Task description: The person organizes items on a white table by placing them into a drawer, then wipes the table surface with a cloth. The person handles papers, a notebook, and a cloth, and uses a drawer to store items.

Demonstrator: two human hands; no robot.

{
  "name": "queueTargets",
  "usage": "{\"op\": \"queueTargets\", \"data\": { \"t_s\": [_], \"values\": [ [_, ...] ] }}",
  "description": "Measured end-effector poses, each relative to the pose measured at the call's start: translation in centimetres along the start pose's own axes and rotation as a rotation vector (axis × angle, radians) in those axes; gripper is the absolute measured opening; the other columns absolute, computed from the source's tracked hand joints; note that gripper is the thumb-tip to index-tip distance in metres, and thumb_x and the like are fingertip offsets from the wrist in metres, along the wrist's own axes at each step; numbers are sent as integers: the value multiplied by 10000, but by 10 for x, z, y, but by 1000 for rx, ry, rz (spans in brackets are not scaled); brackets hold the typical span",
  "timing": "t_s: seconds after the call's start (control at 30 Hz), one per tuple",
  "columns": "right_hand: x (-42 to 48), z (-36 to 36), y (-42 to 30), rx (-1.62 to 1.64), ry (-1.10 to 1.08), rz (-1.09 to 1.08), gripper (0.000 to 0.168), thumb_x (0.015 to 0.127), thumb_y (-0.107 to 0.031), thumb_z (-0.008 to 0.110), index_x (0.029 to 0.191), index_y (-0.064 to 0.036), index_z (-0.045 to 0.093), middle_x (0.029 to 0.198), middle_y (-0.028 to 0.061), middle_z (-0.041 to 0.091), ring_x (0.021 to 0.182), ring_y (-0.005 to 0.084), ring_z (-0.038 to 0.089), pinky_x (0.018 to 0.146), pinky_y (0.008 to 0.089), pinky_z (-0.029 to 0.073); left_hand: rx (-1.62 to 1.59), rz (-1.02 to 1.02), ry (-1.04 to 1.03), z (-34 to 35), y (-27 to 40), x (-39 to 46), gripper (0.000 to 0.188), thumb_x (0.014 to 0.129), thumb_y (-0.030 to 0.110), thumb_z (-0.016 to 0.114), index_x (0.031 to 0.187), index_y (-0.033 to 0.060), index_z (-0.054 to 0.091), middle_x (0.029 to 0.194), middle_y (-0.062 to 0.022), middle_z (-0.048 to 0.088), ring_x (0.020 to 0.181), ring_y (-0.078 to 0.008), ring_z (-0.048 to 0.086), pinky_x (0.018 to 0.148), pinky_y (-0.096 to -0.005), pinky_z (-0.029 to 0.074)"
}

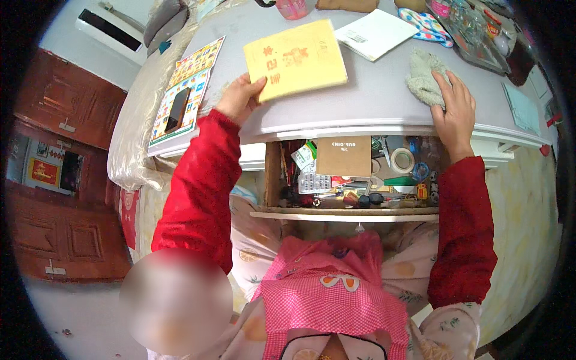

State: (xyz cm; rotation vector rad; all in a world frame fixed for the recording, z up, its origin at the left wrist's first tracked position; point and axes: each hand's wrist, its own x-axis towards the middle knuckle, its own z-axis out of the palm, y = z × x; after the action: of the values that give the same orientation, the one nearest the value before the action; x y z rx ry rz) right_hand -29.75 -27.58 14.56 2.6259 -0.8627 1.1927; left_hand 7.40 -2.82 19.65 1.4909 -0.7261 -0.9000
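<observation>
My left hand point(240, 96) grips the lower left corner of a yellow notebook point(299, 58), thumb on its printed cover, tilted above the grey tabletop point(310, 112). At the right, my right hand point(454, 110) has its fingers and thumb on the edge of a bunched pale green cloth point(425, 76) lying on the table. Between my forearms an open drawer point(346, 211) juts out below the tabletop. Inside it lie a brown booklet point(344, 164), a roll of tape point(402, 161), scissors point(386, 150), a blister pack of pills point(314, 183) and a green-handled tool point(399, 181).
A white booklet point(375, 33) lies behind the yellow one. A phone point(178, 110) rests on a colourful leaflet point(200, 67) at the left. A pink cup point(291, 8), a patterned cloth point(427, 27) and a cluttered tray point(488, 60) are at the back. A light blue item point(521, 108) lies far right.
</observation>
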Motion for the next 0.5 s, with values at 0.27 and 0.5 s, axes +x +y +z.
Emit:
{"op": "queueTargets", "data": {
  "t_s": [0.27, 0.5],
  "values": [
    [1, 2, 1, -4, 0, -6, 624, 723, -143, 560, 1341, -217, 507, 1353, 122, 482, 1254, 311, 440, 1048, 446, 324, -320, -298, -618, 80, -48, -112, 354, 895, 171, 636, 1209, 36, 542, 963, -90, 687, 672, -130, 672, 466, -214, 535],
    [0, 5, 0, -23, 8, 1, 610, 722, -145, 552, 1326, -226, 527, 1344, 111, 492, 1250, 304, 444, 1049, 444, 321, -146, -699, -253, 114, -134, -104, 320, 946, 165, 562, 1242, 58, 501, 1002, -62, 672, 756, -135, 671, 537, -232, 589]
  ]
}}
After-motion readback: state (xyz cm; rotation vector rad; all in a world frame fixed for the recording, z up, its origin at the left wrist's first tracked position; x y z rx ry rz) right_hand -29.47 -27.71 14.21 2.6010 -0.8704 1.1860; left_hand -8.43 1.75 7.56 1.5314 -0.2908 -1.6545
